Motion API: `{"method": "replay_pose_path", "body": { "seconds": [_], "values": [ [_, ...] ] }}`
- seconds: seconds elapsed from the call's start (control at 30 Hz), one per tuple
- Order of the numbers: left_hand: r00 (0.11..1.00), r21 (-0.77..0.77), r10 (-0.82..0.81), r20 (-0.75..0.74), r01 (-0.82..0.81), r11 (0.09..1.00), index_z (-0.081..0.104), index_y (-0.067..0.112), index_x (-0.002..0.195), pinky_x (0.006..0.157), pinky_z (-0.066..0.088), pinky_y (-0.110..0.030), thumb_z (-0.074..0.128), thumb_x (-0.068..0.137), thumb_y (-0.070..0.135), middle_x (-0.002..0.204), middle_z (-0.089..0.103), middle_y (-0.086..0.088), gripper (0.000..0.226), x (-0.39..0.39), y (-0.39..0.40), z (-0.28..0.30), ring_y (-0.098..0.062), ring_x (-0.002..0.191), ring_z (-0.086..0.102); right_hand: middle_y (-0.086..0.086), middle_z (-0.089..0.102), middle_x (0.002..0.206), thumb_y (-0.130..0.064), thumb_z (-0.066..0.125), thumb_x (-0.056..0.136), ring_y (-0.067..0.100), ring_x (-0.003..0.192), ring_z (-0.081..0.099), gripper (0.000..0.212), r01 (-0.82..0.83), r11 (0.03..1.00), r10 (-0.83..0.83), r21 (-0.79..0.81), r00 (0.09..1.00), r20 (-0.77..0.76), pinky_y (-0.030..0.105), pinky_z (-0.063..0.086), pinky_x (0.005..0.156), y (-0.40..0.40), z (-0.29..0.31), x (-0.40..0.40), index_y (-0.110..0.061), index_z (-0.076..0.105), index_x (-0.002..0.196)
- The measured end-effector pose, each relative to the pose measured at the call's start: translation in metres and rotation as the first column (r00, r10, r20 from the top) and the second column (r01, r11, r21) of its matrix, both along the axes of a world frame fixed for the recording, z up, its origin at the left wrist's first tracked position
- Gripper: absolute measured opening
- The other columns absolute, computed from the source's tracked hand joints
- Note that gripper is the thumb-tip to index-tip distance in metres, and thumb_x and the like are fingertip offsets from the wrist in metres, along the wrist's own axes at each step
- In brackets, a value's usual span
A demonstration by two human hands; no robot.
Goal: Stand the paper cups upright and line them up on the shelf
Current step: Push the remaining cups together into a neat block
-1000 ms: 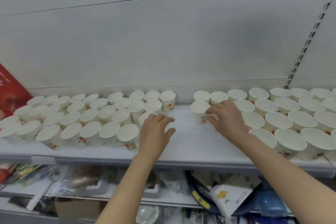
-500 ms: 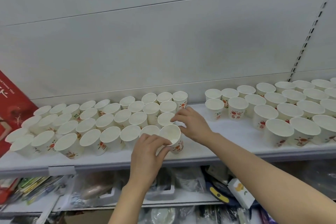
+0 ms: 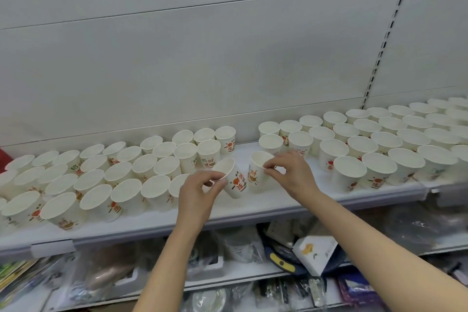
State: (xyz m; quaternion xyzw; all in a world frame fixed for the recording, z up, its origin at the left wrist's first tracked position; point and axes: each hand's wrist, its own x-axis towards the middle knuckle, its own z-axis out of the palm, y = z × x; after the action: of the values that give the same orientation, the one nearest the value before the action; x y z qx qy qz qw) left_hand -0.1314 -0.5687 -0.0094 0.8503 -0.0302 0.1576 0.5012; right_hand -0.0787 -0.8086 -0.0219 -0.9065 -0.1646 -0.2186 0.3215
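Two white paper cups with red and green print stand tilted in the gap in the middle of the white shelf (image 3: 253,206). My left hand (image 3: 198,192) pinches the rim of the left cup (image 3: 234,180), which leans to the left. My right hand (image 3: 291,172) pinches the rim of the right cup (image 3: 255,172), tipped slightly left. The two cups touch near their bases. Several upright cups stand in rows on the left (image 3: 96,177) and several more on the right (image 3: 379,142).
The shelf's grey back panel rises behind the cups, with a slotted upright (image 3: 385,40) at the right. Below the shelf lie bagged goods, a small white box (image 3: 315,251) and plastic packages. A red item (image 3: 3,156) shows at the far left edge.
Both hands have moved into the gap between the two groups. My right hand has taken hold of a second cup, and the left hand's cup has been shifted right and tilted.
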Motion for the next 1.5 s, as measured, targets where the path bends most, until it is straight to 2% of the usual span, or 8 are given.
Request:
{"method": "replay_pose_path", "body": {
  "seconds": [0.27, 0.43, 0.7, 0.83, 1.03, 1.27, 1.4, 1.5],
  "values": [
    [0.993, 0.376, -0.116, -0.015, 0.113, 0.920, 0.073, 0.034, 0.093, 0.076, 0.042, -0.027, 0.068, 0.088, 0.038, 0.095, 0.062, 0.014, 0.008, 0.046, -0.092, -0.008, -0.011, 0.095, 0.049, -0.006, 0.066, 0.074, -0.018, 0.082, 0.071, 0.026, 0.074, 0.054, 0.010, 0.155, 0.981, -0.133, -0.119, 0.975, 0.178, 0.038, 0.040, 0.062, -0.087, 0.000, -0.011, -0.022, 0.074, 0.076],
    [0.994, 0.559, -0.102, -0.033, 0.103, 0.823, 0.073, 0.034, 0.101, 0.076, 0.042, -0.026, 0.066, 0.089, 0.040, 0.107, 0.063, 0.010, 0.015, 0.058, -0.119, -0.011, -0.012, 0.102, 0.047, -0.007, 0.068, 0.077, -0.019, 0.081, 0.071, 0.026, 0.076, 0.058, 0.010, 0.145, 0.957, -0.107, -0.253, 0.982, 0.157, 0.031, 0.028, 0.070, -0.101, 0.001, -0.002, -0.023, 0.074, 0.076],
    [0.994, 0.359, -0.112, -0.016, 0.110, 0.927, 0.064, 0.038, 0.117, 0.097, 0.043, -0.031, 0.084, 0.070, 0.041, 0.131, 0.050, 0.011, 0.051, 0.058, -0.106, -0.025, -0.013, 0.120, 0.043, -0.006, 0.071, 0.088, -0.021, 0.086, 0.063, 0.026, 0.083, 0.061, 0.026, 0.056, 0.943, -0.030, -0.327, 0.996, 0.083, 0.036, 0.040, 0.071, -0.116, 0.000, -0.003, -0.021, 0.075, 0.086],
    [0.991, 0.302, -0.110, -0.074, 0.128, 0.945, 0.068, 0.036, 0.104, 0.099, 0.047, -0.040, 0.085, 0.070, 0.036, 0.134, 0.049, 0.011, 0.038, 0.063, -0.113, -0.027, -0.012, 0.123, 0.046, -0.007, 0.069, 0.081, -0.030, 0.084, 0.064, 0.023, 0.080, 0.056, 0.022, 0.000, 0.952, 0.027, -0.305, 0.996, 0.085, 0.030, 0.037, 0.069, -0.109, -0.002, 0.004, -0.022, 0.075, 0.082],
    [0.995, 0.297, -0.051, -0.082, 0.073, 0.952, 0.070, 0.034, 0.086, 0.095, 0.050, -0.039, 0.080, 0.078, 0.031, 0.129, 0.055, 0.012, 0.012, 0.069, -0.125, -0.020, -0.010, 0.115, 0.053, -0.006, 0.067, 0.073, -0.011, 0.077, 0.072, 0.023, 0.078, 0.057, 0.008, -0.063, 0.950, 0.086, -0.306, 0.994, 0.061, 0.032, 0.045, 0.052, -0.114, 0.000, 0.011, -0.017, 0.071, 0.071],
    [0.997, 0.294, -0.015, -0.081, 0.038, 0.955, 0.071, 0.032, 0.087, 0.093, 0.052, -0.038, 0.079, 0.080, 0.029, 0.128, 0.056, 0.011, 0.011, 0.074, -0.124, -0.025, -0.011, 0.111, 0.056, -0.002, 0.071, 0.088, -0.009, 0.072, 0.071, 0.025, 0.086, 0.057, 0.015, -0.012, 0.956, 0.038, -0.293, 0.996, 0.085, 0.038, 0.048, 0.074, -0.115, 0.003, 0.016, -0.016, 0.075, 0.085],
    [0.997, 0.288, 0.000, -0.082, 0.024, 0.957, 0.070, 0.031, 0.088, 0.092, 0.053, -0.037, 0.079, 0.080, 0.029, 0.127, 0.056, 0.010, 0.012, 0.077, -0.130, -0.029, -0.011, 0.110, 0.056, -0.004, 0.069, 0.077, -0.037, 0.080, 0.068, 0.022, 0.080, 0.057, 0.021, 0.080, 0.932, -0.053, -0.354, 0.995, 0.087, 0.035, 0.042, 0.069, -0.097, 0.001, 0.016, -0.020, 0.071, 0.076],
    [0.998, 0.283, 0.006, -0.060, 0.011, 0.959, 0.069, 0.033, 0.089, 0.092, 0.053, -0.035, 0.080, 0.078, 0.031, 0.129, 0.054, 0.011, 0.016, 0.078, -0.132, -0.033, -0.011, 0.113, 0.055, -0.004, 0.066, 0.069, -0.024, 0.081, 0.068, 0.023, 0.071, 0.055, 0.015, 0.088, 0.937, -0.057, -0.339, 0.993, 0.102, 0.034, 0.041, 0.061, -0.096, -0.001, 0.020, -0.018, 0.068, 0.068]
  ]
}}
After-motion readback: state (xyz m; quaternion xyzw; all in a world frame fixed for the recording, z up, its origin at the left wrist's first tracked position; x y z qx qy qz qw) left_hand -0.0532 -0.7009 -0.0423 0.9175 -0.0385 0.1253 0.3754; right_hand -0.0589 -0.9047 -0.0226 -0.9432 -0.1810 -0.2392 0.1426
